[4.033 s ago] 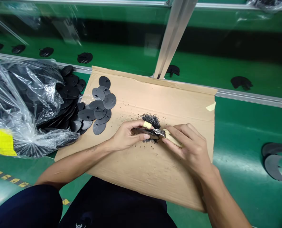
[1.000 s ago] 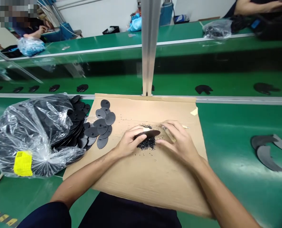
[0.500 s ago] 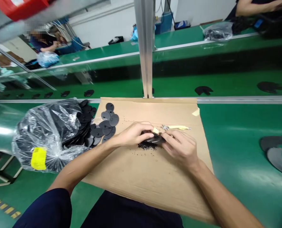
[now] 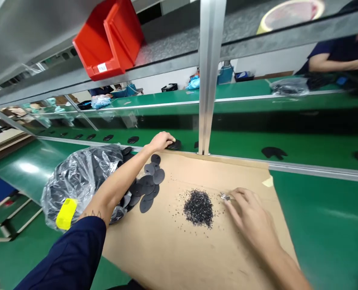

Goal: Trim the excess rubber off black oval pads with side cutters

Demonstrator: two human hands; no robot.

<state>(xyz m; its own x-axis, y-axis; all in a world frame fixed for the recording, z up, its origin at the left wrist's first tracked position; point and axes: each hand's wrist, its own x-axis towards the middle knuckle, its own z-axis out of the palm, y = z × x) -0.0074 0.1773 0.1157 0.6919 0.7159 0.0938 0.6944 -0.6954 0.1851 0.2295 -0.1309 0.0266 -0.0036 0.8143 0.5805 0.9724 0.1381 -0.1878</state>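
Note:
My left hand (image 4: 162, 141) reaches to the green belt behind the board, its fingers closed on a black disc (image 4: 175, 145) that lies at or just above the belt. My right hand (image 4: 247, 207) is low over the brown cardboard (image 4: 227, 249). Its thumb and fingertips pinch at some small silver metal parts (image 4: 225, 196); what lies between them is hidden. Left of it is a pile of tiny black pieces (image 4: 198, 208), some scattered around. Several loose black discs (image 4: 147, 183) overlap on the cardboard's left side.
A clear plastic bag (image 4: 79, 173) with black discs and a yellow label stands left. Black parts (image 4: 274, 153) lie along the belt. A metal post (image 4: 209, 80) rises behind the board; a red bin (image 4: 111, 40) sits on the shelf. A co-worker's arm (image 4: 332, 63) is far right.
My left hand has moved from the black pile up and away to the belt with the disc. My right hand has left the disc for the silver parts. My view has tilted up and left.

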